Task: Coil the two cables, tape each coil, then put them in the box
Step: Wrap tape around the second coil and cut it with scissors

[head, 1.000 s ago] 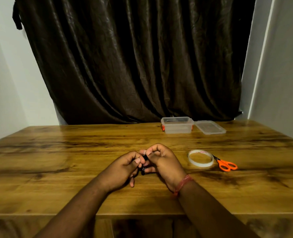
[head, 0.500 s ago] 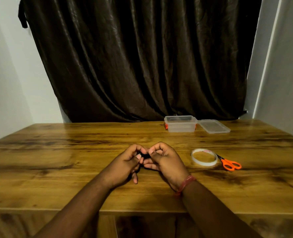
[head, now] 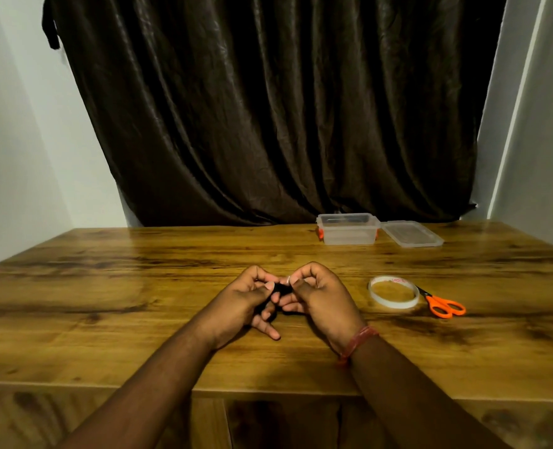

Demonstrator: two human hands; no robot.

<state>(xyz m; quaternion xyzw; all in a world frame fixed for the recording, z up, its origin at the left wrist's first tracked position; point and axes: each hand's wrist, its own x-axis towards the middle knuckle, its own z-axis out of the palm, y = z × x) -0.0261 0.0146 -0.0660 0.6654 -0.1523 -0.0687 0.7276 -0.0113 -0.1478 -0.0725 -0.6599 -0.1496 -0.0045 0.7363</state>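
Observation:
My left hand (head: 246, 303) and my right hand (head: 320, 299) meet over the middle of the wooden table (head: 106, 286). Both are closed on a small black cable coil (head: 281, 289), mostly hidden between the fingers. A thin pale strip, probably tape, shows at my right fingertips. The clear plastic box (head: 349, 229) stands open at the back of the table, with orange clips on its sides; I cannot see what lies inside. A roll of clear tape (head: 393, 292) lies to the right of my hands.
Orange-handled scissors (head: 443, 305) lie just right of the tape roll. The box's clear lid (head: 411, 233) rests flat beside the box. A dark curtain (head: 268, 108) hangs behind the table, with white walls on both sides.
My hands stay together on the coil, with fingers shifting slightly around it. The view has drifted a little, so the table things appear shifted right.

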